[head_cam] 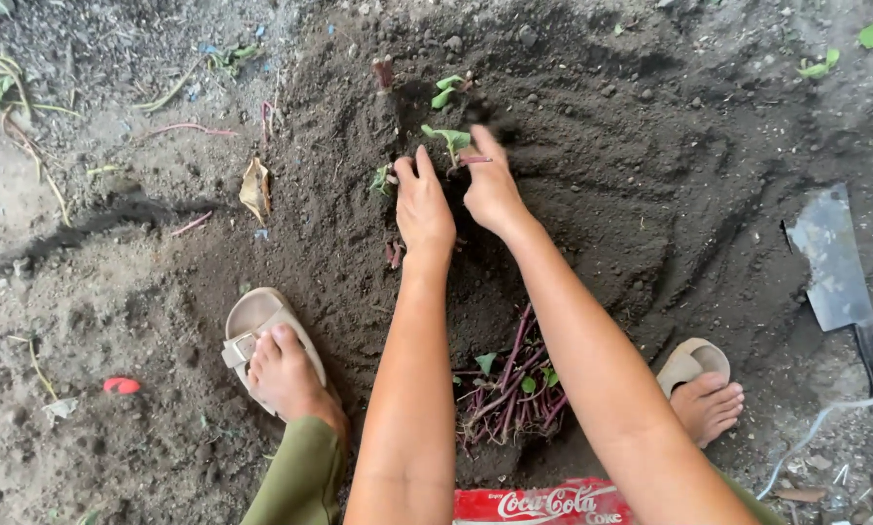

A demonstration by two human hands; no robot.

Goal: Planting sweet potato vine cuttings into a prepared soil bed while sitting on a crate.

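While seen from above by a head-worn camera, two bare forearms reaching forward and down onto a mound of dark loose soil (592, 194). Left hand (423, 204) laid flat with fingers together, pressing the soil just beside a small green seedling (449, 139); not closed around anything. Right hand (492, 185) just to the right of it, fingers curled at the base of the same seedling, pinching its reddish stem where it enters the soil. Both hands nearly touching each other, seedling standing upright between their fingertips.

Farther up the mound, a second green cutting (445, 91) and a short reddish stub (383, 71) poking from the soil. Another small green sprout (381, 180) just left of the left hand.

Nearer the body, between the forearms, a loose bundle of reddish-purple stems (509, 389) with a few green leaves lying on the soil. Bare feet in tan sandals on either side: left sandal (252, 326), right sandal (694, 360). Olive-green trouser leg (296, 481) at lower left. Red bottle label (539, 506) at the bottom edge. Broad-bladed cleaver (830, 262) lying on the ground at right, well apart from the hands. Dry yellow leaf (256, 187) at left.
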